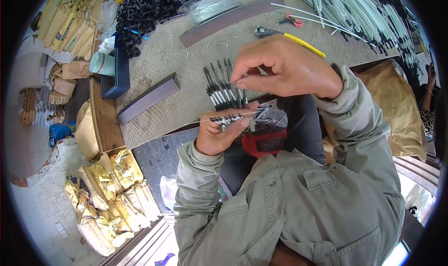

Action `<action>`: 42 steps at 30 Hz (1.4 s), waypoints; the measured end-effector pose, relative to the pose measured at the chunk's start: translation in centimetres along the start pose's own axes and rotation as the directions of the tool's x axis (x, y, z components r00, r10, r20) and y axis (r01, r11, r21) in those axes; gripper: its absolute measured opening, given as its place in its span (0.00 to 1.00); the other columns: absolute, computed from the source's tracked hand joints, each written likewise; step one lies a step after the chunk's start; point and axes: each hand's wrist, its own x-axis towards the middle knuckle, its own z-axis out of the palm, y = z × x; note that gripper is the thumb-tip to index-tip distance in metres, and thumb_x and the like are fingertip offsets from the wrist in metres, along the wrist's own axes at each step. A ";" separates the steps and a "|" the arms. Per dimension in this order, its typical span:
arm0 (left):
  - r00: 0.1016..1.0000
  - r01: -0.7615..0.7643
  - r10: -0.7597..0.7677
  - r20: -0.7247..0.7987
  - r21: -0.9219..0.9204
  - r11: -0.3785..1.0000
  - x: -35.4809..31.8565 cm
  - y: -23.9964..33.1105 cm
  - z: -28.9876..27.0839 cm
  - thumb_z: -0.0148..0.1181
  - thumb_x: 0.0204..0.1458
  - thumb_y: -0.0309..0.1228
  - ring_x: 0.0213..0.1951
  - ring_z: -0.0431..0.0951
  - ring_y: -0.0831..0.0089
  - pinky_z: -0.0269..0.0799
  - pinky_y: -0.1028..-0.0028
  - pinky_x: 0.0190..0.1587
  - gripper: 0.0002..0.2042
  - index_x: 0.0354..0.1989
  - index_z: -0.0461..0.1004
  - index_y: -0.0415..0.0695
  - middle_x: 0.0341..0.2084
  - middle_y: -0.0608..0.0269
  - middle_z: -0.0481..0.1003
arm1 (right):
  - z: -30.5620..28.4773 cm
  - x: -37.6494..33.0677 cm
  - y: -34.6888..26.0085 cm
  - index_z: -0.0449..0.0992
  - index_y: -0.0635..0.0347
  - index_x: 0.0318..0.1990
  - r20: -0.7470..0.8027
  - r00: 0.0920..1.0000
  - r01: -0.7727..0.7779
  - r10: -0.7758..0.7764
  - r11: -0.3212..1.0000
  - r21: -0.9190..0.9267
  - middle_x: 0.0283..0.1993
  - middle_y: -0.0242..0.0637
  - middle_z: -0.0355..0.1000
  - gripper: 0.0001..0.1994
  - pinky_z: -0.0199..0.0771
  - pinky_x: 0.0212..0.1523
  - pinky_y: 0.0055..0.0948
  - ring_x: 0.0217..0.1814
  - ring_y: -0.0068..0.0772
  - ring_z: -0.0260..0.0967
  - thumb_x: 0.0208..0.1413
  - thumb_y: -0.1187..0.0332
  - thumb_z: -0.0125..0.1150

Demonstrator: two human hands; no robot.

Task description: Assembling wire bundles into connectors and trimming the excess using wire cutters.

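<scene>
My left hand point(215, 134) grips a small bundle of short black-and-silver pieces point(229, 120) threaded on a thin wire that sticks out to the left. Just above it stands a fan of thin black rods with white tips point(223, 87), upright on the workbench edge. My right hand point(284, 69) reaches over from the right with thumb and forefinger pinched at the top of that fan, on one rod. Both sleeves are grey-green. Beneath the hands a red tool point(264, 142) rests on my lap, partly hidden.
A woven-mat workbench point(172, 56) carries two dark flat bars point(148, 98), yellow-handled pliers point(298, 41), small red-handled cutters point(290, 20), many white rods point(359, 9) and a heap of black parts point(144, 9). Yellow-wrapped packs point(109, 196) lie on the floor at left.
</scene>
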 end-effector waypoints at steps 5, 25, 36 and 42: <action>1.000 0.006 -0.007 -0.012 -0.023 1.000 -0.1 0.1 0.1 0.53 0.50 0.19 0.46 0.73 0.67 0.66 0.73 0.50 0.09 0.39 0.73 0.30 0.39 0.48 0.74 | 0.6 0.2 -0.6 0.73 0.62 0.34 -0.031 1.000 -0.007 0.006 0.999 -0.038 0.24 0.35 0.67 0.06 0.59 0.21 0.24 0.21 0.27 0.63 0.47 0.73 0.60; 0.999 0.015 -0.012 -0.029 0.101 0.995 -0.4 0.2 0.0 0.55 0.49 0.20 0.41 0.74 0.71 0.67 0.76 0.46 0.10 0.39 0.74 0.32 0.37 0.51 0.76 | 1.8 0.2 -0.7 0.72 0.61 0.31 -0.147 0.984 0.080 -0.097 0.990 -0.119 0.23 0.35 0.63 0.04 0.60 0.21 0.27 0.21 0.30 0.64 0.46 0.74 0.58; 0.999 -0.043 0.043 0.000 0.041 0.998 -0.3 -0.1 -0.1 0.56 0.47 0.20 0.41 0.74 0.70 0.68 0.75 0.45 0.10 0.39 0.74 0.33 0.36 0.52 0.76 | 1.7 0.7 -0.9 0.72 0.62 0.33 -0.001 0.999 -0.047 0.047 0.993 0.106 0.26 0.38 0.67 0.07 0.64 0.23 0.28 0.23 0.32 0.66 0.46 0.71 0.60; 0.998 -0.055 0.053 0.013 0.112 0.992 -0.3 -0.4 -0.3 0.57 0.47 0.20 0.40 0.75 0.70 0.68 0.75 0.44 0.10 0.39 0.75 0.33 0.35 0.53 0.77 | 1.7 1.2 -1.2 0.72 0.61 0.31 -0.020 1.000 -0.008 0.009 1.000 0.020 0.26 0.37 0.67 0.07 0.64 0.23 0.29 0.23 0.34 0.66 0.45 0.70 0.60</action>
